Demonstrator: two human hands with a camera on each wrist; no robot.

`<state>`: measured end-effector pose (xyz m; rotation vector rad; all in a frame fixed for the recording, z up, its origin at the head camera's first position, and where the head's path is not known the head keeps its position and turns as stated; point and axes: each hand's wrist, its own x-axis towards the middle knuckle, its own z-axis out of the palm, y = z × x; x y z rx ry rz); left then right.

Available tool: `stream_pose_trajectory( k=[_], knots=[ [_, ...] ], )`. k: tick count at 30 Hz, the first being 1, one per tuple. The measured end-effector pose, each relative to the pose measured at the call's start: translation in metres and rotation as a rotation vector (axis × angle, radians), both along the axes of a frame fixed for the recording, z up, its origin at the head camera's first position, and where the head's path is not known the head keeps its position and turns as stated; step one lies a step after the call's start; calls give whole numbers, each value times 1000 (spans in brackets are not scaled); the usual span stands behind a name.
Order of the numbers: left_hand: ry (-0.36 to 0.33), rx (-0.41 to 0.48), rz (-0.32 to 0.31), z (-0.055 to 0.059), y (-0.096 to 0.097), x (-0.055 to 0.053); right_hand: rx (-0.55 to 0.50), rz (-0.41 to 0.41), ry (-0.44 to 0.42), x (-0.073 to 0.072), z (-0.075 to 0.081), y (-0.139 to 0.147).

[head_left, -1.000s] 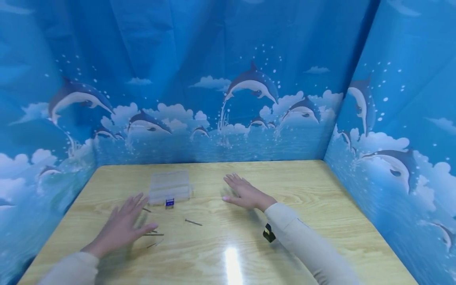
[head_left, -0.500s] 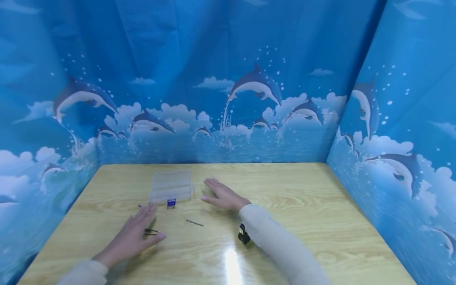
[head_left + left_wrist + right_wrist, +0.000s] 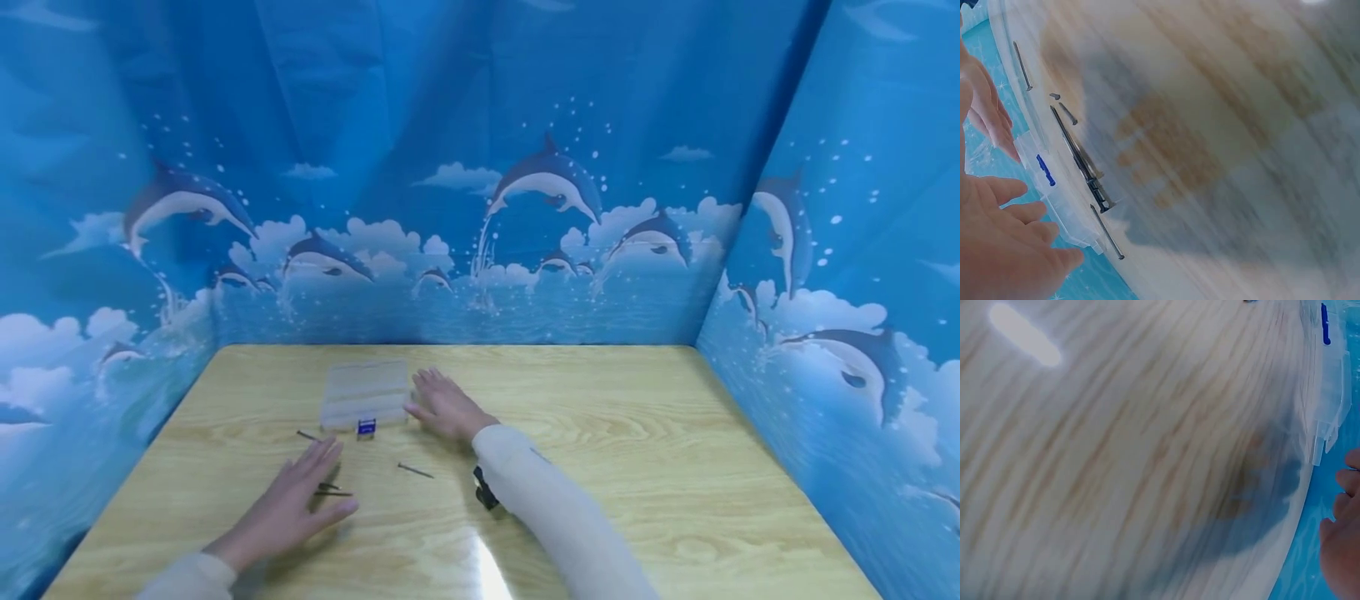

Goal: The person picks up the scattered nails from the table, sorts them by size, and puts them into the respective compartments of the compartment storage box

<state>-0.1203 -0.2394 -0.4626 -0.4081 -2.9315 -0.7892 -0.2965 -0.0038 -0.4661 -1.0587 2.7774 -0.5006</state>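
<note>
A clear plastic box (image 3: 367,387) with a blue latch (image 3: 366,427) lies near the back left of the table. My right hand (image 3: 447,410) reaches in at the box's right side, fingers extended and holding nothing. Over several loose nails at the left, my left hand (image 3: 288,508) hovers with fingers spread and no object in it. One nail (image 3: 416,471) lies between the hands, and another nail (image 3: 307,435) shows beyond the left fingertips. Long dark nails (image 3: 1079,153) lie close together in the left wrist view, near a short screw (image 3: 1068,114). The left hand partly hides them in the head view.
The wooden table (image 3: 637,467) runs up to a blue dolphin-print curtain (image 3: 465,208) at the back and sides. A black device (image 3: 484,490) is worn under the right wrist. Light glares off the table's front middle.
My right hand has moved left to the box's side. My left hand has shifted slightly right and nearer, uncovering the far nail's end. The box and nails have stayed put.
</note>
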Motion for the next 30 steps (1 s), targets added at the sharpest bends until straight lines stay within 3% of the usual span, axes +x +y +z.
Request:
stream_pose_trajectory(
  k=[6,18,23,30],
  knots=[
    [-14,0,3,-1,3,2,19,-19,-41,2,-2,-10],
    [-46,55,-34,-4,9,-1,61,-44,-41,1,-6,-17],
    [-38,73,-55,-8,11,-8,57,-38,-53,-2,-5,-19],
    [-99,147,-80,-11,23,-21,34,-33,-60,-1,-6,-21]
  ],
)
